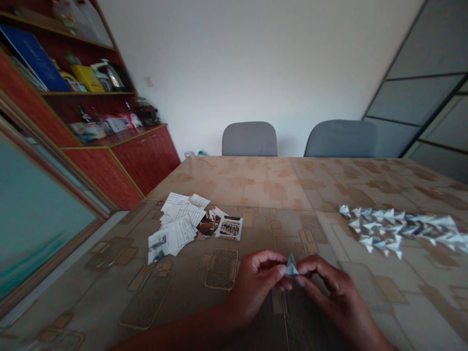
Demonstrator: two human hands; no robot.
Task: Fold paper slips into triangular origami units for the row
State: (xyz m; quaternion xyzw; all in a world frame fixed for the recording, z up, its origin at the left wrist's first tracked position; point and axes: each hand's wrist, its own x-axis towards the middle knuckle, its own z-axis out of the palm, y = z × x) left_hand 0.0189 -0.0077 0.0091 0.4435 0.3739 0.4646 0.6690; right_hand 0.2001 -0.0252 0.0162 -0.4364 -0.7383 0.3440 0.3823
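Note:
A small folded paper piece [291, 265] with a pointed top is held between both hands above the near part of the table. My left hand [258, 280] pinches its left side between thumb and fingers. On its right side, the thumb and forefinger of my right hand [327, 282] close on it. Loose printed paper pieces [179, 224] lie in an overlapping pile to the left, with a small picture piece [230, 227] at the pile's right edge. Several folded paper pieces [389, 226] stand grouped in rows at the right.
A patterned cloth covers the table [270, 185]. Two grey chairs [249, 139] stand at its far side against a white wall. On the left is a red-brown cabinet [146, 156] with shelves holding a kettle, a blue folder and other items.

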